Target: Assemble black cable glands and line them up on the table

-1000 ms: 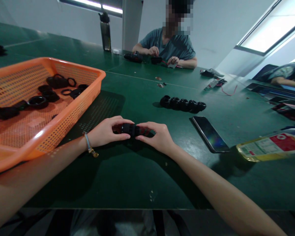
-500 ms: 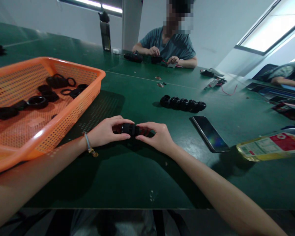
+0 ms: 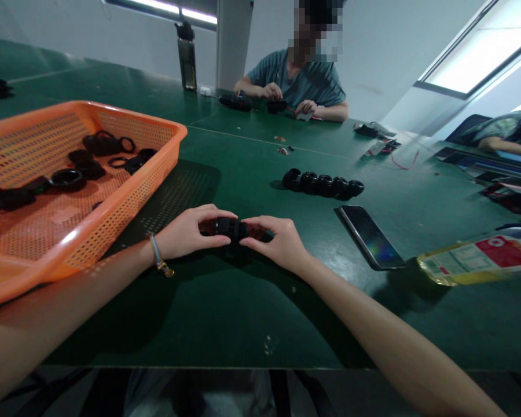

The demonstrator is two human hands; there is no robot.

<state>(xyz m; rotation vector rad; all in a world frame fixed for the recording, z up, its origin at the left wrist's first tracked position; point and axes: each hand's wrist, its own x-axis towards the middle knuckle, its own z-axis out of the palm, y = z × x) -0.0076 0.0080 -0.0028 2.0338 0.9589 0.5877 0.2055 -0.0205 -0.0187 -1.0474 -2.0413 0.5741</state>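
Between my two hands is a black ribbed cylindrical part (image 3: pixel 226 227), held just above the green table (image 3: pixel 200 324). My left hand (image 3: pixel 195 231) is closed on its left end, thumb below and fingers above. At the other end, my right hand (image 3: pixel 278 240) pinches the same part with thumb and fingertips. Whether it is one piece or two pieces joined, I cannot tell. Beyond my right hand, several similar black ring-shaped parts (image 3: pixel 325 184) stand in a row on the table.
An orange basket (image 3: pixel 130 214) holding black rings and parts stands at my left. To the right lie a phone (image 3: pixel 371 237) and a bottle of yellow liquid (image 3: pixel 477 255). Across the table, a person (image 3: pixel 295 81) handles small parts near a dark drinking bottle (image 3: pixel 186 58).
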